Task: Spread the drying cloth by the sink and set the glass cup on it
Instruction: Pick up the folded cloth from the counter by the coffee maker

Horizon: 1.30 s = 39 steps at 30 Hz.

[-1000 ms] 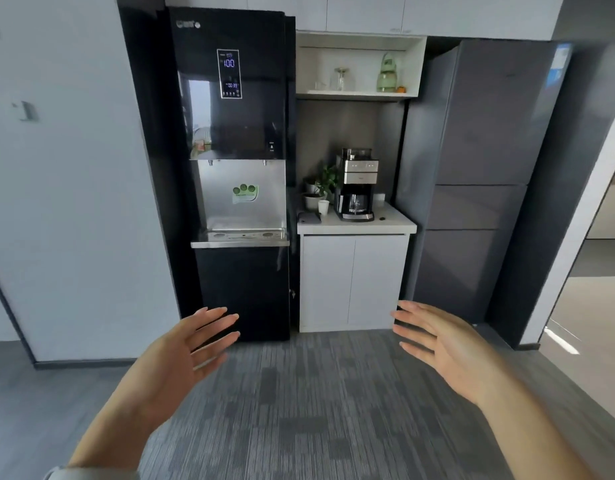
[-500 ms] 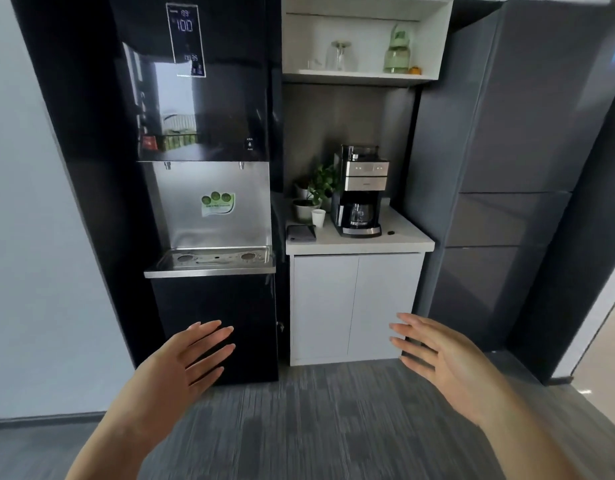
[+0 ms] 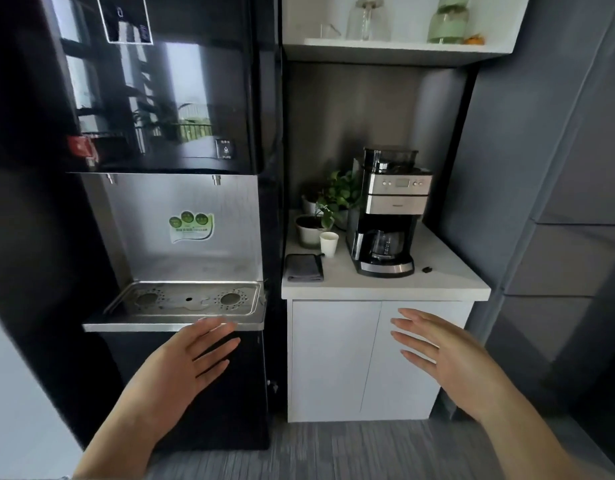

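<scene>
A folded grey cloth lies at the left end of the white counter, beside the water dispenser's steel drip tray. A clear glass vessel stands on the upper white shelf, with a smaller clear glass to its left. My left hand is raised in front of the dispenser's lower panel, fingers apart and empty. My right hand is held before the white cabinet doors, also open and empty. Both hands are below counter height and touch nothing.
A coffee machine fills the counter's middle, with a white paper cup and potted plants to its left. A small black item lies right of the machine. A green jar shares the shelf. A tall grey fridge stands at right.
The view has come closer to the dispenser and counter, which now look larger. Both hands stay raised and open in about the same pose.
</scene>
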Each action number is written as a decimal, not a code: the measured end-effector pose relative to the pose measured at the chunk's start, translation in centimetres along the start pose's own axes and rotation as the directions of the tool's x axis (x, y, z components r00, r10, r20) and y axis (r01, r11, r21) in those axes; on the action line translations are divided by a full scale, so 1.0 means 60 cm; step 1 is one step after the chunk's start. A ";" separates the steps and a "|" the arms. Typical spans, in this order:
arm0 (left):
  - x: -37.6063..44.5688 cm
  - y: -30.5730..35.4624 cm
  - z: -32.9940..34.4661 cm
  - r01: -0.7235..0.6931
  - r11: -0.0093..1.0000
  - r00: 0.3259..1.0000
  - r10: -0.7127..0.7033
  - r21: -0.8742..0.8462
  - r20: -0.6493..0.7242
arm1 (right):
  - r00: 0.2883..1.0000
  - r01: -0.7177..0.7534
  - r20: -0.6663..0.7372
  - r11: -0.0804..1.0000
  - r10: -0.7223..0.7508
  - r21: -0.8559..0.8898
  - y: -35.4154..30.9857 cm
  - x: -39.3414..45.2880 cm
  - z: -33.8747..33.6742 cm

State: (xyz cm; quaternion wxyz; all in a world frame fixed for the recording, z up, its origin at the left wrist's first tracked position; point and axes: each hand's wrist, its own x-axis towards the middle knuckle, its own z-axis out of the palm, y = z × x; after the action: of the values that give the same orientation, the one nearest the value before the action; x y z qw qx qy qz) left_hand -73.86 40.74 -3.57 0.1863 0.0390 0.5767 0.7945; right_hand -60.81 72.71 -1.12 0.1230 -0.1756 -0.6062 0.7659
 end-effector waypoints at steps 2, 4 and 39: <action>0.066 -0.001 0.010 0.051 0.998 0.996 -0.049 -0.028 0.074 | 1.000 -0.015 -0.009 1.000 0.015 0.021 0.005 0.071 -0.005; 0.128 -0.003 0.019 0.075 0.996 0.992 -0.070 -0.041 0.109 | 0.999 -0.038 -0.011 0.999 0.038 0.035 0.014 0.137 -0.006; 0.940 -0.228 0.190 0.521 0.744 0.771 -0.200 0.417 -0.605 | 0.848 -0.510 -0.012 0.808 0.531 -0.293 0.250 1.036 0.060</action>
State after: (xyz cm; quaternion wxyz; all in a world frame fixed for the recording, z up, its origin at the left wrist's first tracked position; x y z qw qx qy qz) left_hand -119.59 73.86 -21.16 0.1586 -0.2426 0.8082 0.5126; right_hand -118.40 90.95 -22.43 -0.1395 -0.3236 -0.6426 0.6803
